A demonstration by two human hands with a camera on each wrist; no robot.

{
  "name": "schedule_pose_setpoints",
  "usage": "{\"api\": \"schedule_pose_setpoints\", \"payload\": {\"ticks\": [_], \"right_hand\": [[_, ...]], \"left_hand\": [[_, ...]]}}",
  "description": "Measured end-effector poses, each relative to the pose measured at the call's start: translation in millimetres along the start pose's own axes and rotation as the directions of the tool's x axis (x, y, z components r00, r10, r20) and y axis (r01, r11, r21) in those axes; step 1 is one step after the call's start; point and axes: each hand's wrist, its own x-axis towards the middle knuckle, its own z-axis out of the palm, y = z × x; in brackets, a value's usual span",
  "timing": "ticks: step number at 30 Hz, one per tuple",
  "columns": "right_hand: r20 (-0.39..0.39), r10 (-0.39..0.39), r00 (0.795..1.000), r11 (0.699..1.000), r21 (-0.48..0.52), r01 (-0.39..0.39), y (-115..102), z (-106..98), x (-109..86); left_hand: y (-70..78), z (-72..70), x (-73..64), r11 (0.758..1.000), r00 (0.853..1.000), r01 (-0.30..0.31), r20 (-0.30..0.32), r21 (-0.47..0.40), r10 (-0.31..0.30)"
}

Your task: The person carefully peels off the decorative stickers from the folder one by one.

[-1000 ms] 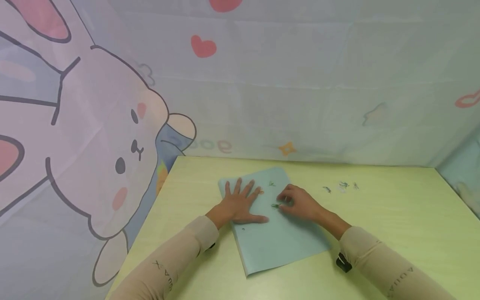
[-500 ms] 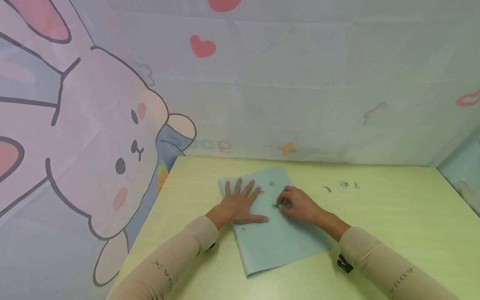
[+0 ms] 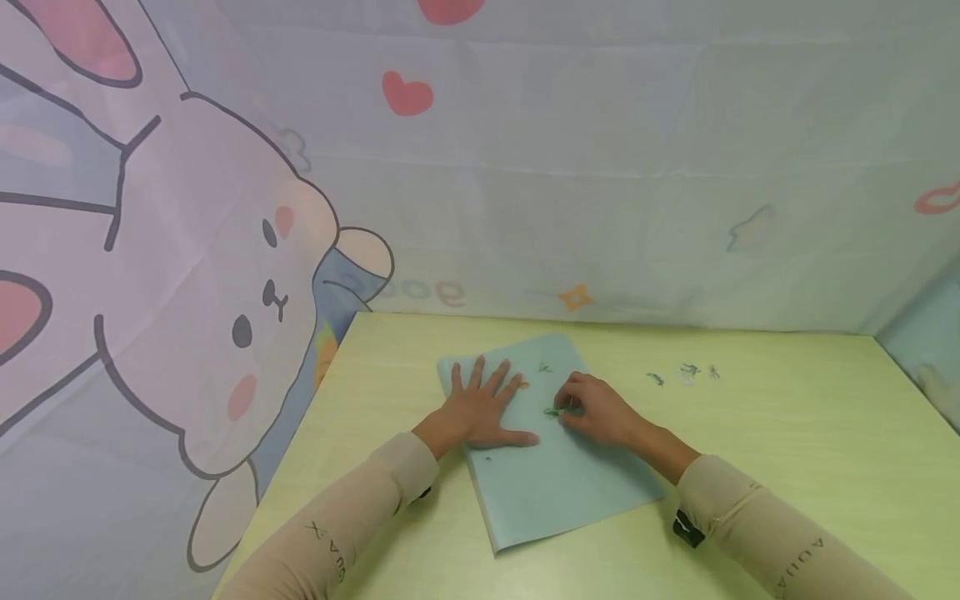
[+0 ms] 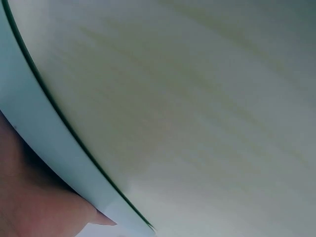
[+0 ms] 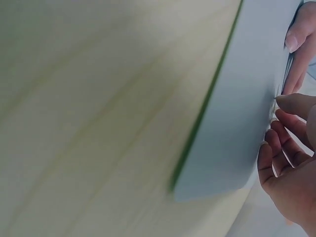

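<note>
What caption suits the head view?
Left hand spread on a pale blue-green sheet, right hand at a small green piece.

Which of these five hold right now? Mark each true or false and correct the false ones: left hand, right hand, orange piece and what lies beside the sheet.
1. The left hand rests on the blue sheet with its fingers spread. True.
2. The right hand has its fingertips at a green piece. True.
3. The right hand lies flat with its fingers straight. False: its fingers are curled.
4. The orange piece is beside a fingertip of the left hand. True.
5. Nothing lies to the right of the sheet. False: several loose pieces lie there on the table.
</note>
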Motion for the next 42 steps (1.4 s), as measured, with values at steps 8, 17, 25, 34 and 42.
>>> {"api": "schedule_pose_setpoints", "payload": {"ticks": [8,17,25,34,42], "right_hand": [[-0.004,0.010,1.000,1.000,0.024,-0.009,-2.1,1.6,0.8],[0.010,-0.003,1.000,1.000,-0.011,0.003,-2.4,-0.3,1.1],[-0.003,-0.015,1.000,1.000,-0.007,0.015,-1.8,1.4,0.8],[-0.012,-0.001,1.000,1.000,0.017,0.002,-3.2,3.3,-1.4],[-0.038,0.014,0.999,0.993,0.121,-0.010,0.9,5.1,-1.4]], "left_hand": [[1.2,-6.3,-5.7,1.000,1.000,-0.011,-0.014,-0.006,0.011],[1.3,-8.6,-7.0,1.000,1.000,-0.013,-0.009,0.002,0.013],[1.1,-7.4,-6.3,1.000,1.000,-0.006,-0.006,0.002,0.006],[0.1,-2.5,-4.1,1.000,1.000,-0.007,-0.016,-0.009,0.007],[0.3,-3.6,-5.0,1.000,1.000,-0.008,-0.018,-0.024,0.008]]}}
